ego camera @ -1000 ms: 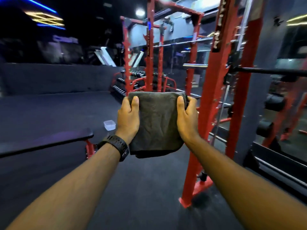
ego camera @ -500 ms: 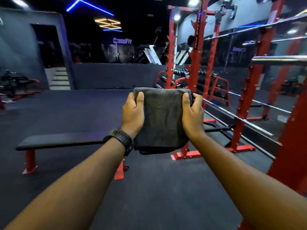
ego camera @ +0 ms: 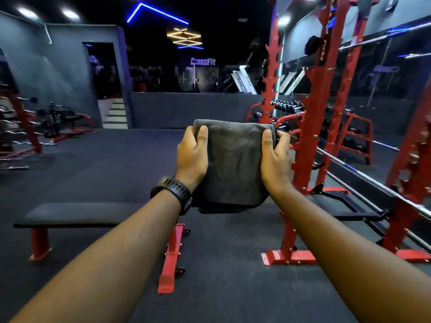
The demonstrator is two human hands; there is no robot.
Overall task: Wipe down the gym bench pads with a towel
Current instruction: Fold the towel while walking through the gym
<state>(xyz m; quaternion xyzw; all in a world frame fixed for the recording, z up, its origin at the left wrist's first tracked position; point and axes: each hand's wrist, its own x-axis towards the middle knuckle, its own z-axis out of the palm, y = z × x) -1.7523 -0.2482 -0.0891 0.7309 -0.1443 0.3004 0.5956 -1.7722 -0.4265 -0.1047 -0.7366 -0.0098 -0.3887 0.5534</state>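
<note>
Two hands hold the folded grey towel up in the air, well apart from the pad it is meant for. Furthest left lies the flat bench pad [ego camera: 77, 214], black on red legs, its long axis running left to right across the view, its right end hidden behind the left forearm. Next comes the left hand [ego camera: 192, 157] (a black watch [ego camera: 172, 192] on its wrist), fingers [ego camera: 190, 136] curled round the towel's left edge, thumb pressed on the near face. The towel [ego camera: 235, 164] hangs between, touching only the hands. The right hand [ego camera: 276, 162] pinches the opposite edge likewise; a red rack [ego camera: 310, 159] stands just beyond. The pad lies below and left of the fingers, nearer the left hand, so the towel probably has to come down leftward.
</note>
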